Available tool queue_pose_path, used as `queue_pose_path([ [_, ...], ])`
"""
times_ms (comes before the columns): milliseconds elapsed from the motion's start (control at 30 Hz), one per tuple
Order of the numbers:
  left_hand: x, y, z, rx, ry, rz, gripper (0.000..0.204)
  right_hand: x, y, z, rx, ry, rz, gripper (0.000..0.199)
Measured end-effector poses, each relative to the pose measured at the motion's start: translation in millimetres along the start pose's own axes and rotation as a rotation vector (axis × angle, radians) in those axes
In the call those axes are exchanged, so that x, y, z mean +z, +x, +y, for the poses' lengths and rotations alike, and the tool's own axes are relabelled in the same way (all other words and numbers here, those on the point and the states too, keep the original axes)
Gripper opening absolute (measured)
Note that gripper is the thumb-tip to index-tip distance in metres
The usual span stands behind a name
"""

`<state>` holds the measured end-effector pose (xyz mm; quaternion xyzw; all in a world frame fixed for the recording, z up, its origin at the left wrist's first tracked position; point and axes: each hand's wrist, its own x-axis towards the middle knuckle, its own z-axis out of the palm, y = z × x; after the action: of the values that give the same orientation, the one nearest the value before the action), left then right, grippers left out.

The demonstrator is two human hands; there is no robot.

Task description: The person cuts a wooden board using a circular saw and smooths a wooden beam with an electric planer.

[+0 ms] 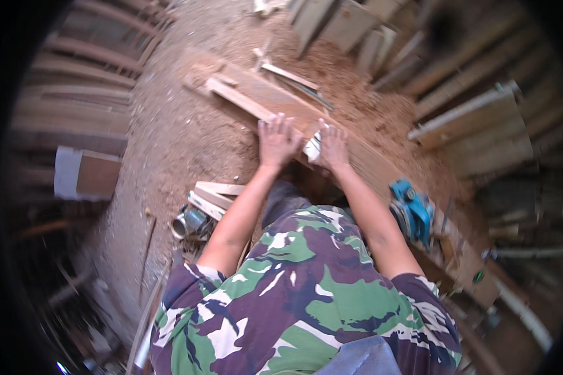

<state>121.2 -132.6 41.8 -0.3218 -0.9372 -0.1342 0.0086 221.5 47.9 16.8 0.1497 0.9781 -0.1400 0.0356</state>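
Observation:
A long wooden plank [281, 95] runs slantwise across in front of me, with a narrow pale wood strip [239, 99] along its near edge. My left hand [278, 142] lies over the near end of this strip, its fingers stretched out and slightly apart. Close beside it, my right hand [333, 149] rests on the plank, holding a white folded piece with dark marks [313, 146] at its thumb side. Blur hides what the white piece is made of. The right fingertips point away from me.
A blue power planer [413, 211] sits on the plank at right. Thin offcuts [291, 76] lie beyond it. By my left arm are a grey-green power tool [192, 223] and wood pieces [216, 195]. Sawdust [381, 112] covers the ground; stacked boards [491, 128] stand right.

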Motion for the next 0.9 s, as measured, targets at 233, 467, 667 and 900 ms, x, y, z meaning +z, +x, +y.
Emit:
queue_pose_path([
  [233, 43.0, -9.3, -20.0, 0.055, 0.209, 0.002, 0.077, -58.6, -78.8, 97.3, 0.273, -0.039, -0.132, 0.129],
  [467, 18.1, -64.7, 16.0, 0.189, 0.091, -0.073, 0.081, -156.5, -227.7, 166.5, 0.638, 0.074, 0.075, 0.078],
  [667, 35.1, -114.5, 41.1, 0.197, -0.191, -0.025, 0.040, -125.9, -293.8, 237.3, 0.525, 0.519, 0.044, 0.052],
  [900, 48.0, -120.9, 30.1, -0.253, -0.281, 0.102, 0.043, -201.7, -248.8, 167.3, 0.446, 0.549, -0.107, 0.041],
])
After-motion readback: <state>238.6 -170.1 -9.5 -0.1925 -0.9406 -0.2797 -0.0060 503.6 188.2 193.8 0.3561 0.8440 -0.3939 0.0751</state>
